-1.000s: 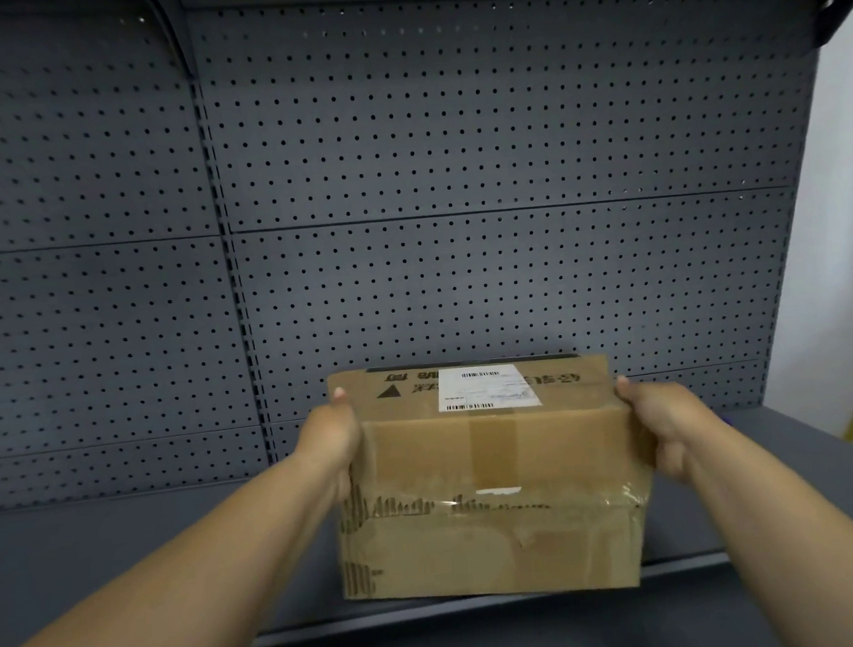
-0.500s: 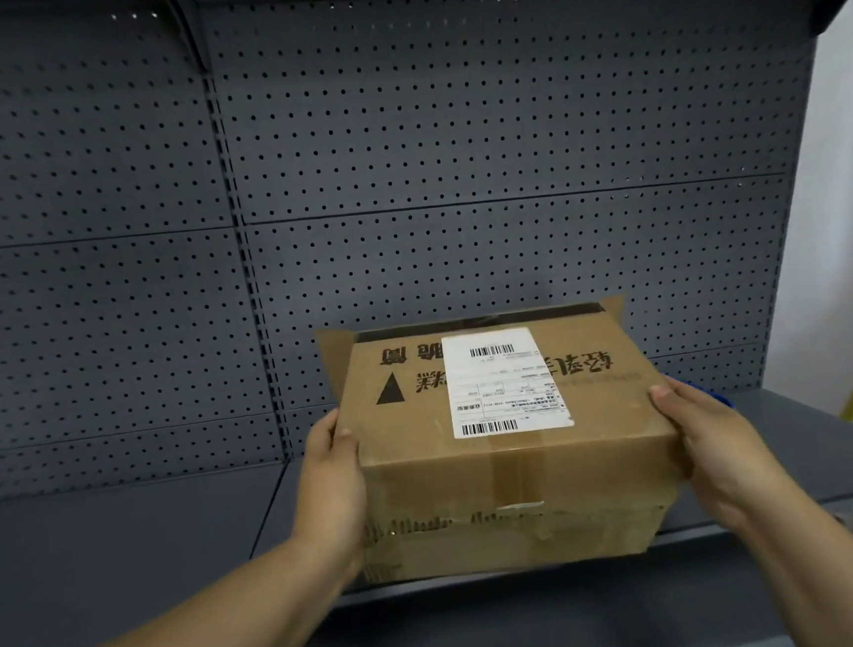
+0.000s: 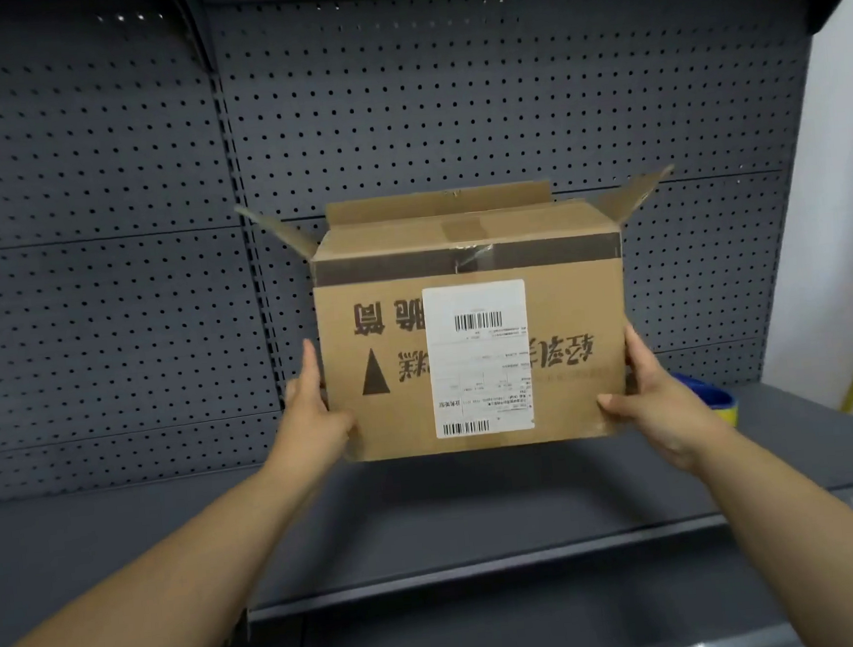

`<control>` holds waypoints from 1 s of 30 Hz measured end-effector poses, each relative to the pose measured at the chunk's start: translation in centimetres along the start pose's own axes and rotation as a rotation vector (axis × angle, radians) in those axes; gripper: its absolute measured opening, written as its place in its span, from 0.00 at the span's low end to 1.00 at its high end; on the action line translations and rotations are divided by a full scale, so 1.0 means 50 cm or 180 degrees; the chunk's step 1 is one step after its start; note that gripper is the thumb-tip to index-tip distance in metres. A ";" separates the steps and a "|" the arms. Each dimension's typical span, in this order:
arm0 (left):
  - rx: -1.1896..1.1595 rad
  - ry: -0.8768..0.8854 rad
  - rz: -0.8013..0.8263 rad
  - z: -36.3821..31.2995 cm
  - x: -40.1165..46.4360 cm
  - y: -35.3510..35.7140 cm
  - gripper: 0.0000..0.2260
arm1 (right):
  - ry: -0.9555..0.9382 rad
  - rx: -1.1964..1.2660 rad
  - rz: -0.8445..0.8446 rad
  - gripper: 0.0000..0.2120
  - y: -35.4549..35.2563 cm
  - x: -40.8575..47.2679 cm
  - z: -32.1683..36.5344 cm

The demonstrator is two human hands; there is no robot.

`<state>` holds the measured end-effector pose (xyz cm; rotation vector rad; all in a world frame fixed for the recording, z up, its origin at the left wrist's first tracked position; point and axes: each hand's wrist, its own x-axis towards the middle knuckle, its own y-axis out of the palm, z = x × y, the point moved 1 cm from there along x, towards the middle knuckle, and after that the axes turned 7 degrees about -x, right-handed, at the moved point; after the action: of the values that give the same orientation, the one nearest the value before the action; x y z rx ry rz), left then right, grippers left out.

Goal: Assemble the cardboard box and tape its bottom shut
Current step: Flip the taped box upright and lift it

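The left hand [image 3: 314, 421] and right hand [image 3: 652, 396] grip the cardboard box [image 3: 472, 340] by its sides above the shelf [image 3: 124, 546], open flaps upward, likely for folding.

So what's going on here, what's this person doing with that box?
A person holds a cardboard box up in front of a dark shelf unit, the left hand and right hand gripping its two sides near the lower corners. The box is held clear of the shelf. Its printing reads upside down, and the flaps on the upward end stand open, so that end is not yet taped. A white shipping label faces the camera. A blue and yellow object sits on the shelf behind the right hand.
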<state>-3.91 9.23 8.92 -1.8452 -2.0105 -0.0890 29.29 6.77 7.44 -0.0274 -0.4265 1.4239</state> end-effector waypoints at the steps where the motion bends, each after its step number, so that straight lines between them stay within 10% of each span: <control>1: -0.0049 -0.0041 0.0001 0.006 0.007 0.003 0.38 | 0.0014 -0.0072 -0.0043 0.44 0.004 0.008 0.002; 6: -0.1485 -0.0504 -0.0429 0.008 0.004 0.024 0.13 | 0.0211 0.0067 -0.0385 0.33 0.026 0.051 -0.018; 10: -0.1739 -0.0682 -0.0321 0.028 0.003 0.025 0.21 | 0.0619 0.1218 -0.0614 0.13 0.050 0.053 -0.030; 17: -0.1843 -0.0927 -0.0476 0.085 0.010 0.037 0.26 | 0.1187 0.1342 -0.0696 0.38 0.079 0.071 -0.075; 30: -0.1421 -0.1352 -0.0373 0.173 0.020 0.048 0.28 | 0.1464 0.1278 -0.0706 0.35 0.110 0.065 -0.086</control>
<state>-3.83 13.21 0.80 -2.1523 -2.5569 -0.2093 25.66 11.79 2.87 0.0172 0.2323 1.2151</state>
